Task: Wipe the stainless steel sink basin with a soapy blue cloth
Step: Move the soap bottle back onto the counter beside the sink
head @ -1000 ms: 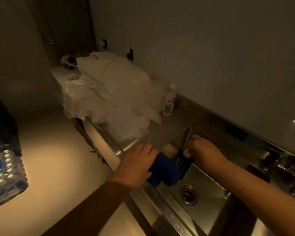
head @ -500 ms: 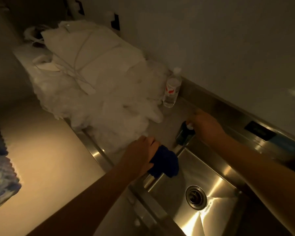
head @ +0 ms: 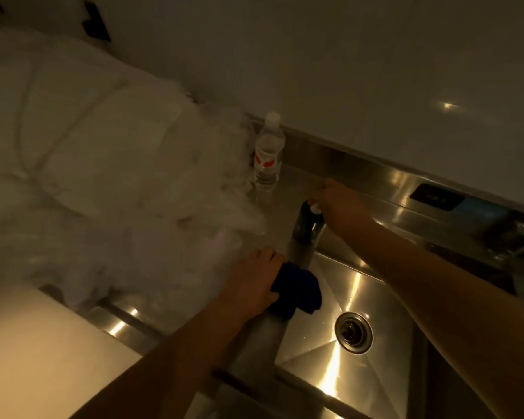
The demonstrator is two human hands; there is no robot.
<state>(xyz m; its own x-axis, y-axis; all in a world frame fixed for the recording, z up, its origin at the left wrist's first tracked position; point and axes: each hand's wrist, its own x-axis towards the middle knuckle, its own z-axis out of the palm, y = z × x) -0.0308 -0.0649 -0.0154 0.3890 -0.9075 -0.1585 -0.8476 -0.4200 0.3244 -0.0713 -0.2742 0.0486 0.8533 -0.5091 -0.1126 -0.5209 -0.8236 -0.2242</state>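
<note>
My left hand (head: 254, 279) grips a bunched dark blue cloth (head: 297, 293) at the left rim of the stainless steel sink basin (head: 360, 300). The cloth hangs over the rim into the basin. My right hand (head: 341, 204) is on top of a dark bottle with a white cap (head: 309, 222) that stands on the counter at the basin's far left corner. The fingers there are partly hidden by the back of the hand. A round drain (head: 354, 332) sits in the basin floor.
A large pile of white cloth or plastic (head: 103, 176) covers the counter to the left. A clear water bottle (head: 266, 155) stands by the wall. A faucet fitting (head: 515, 246) is at the far right. The room is dim.
My right hand has carried the dark bottle out of the basin and onto the counter corner. My left hand keeps the blue cloth at the rim. The view has tilted down.
</note>
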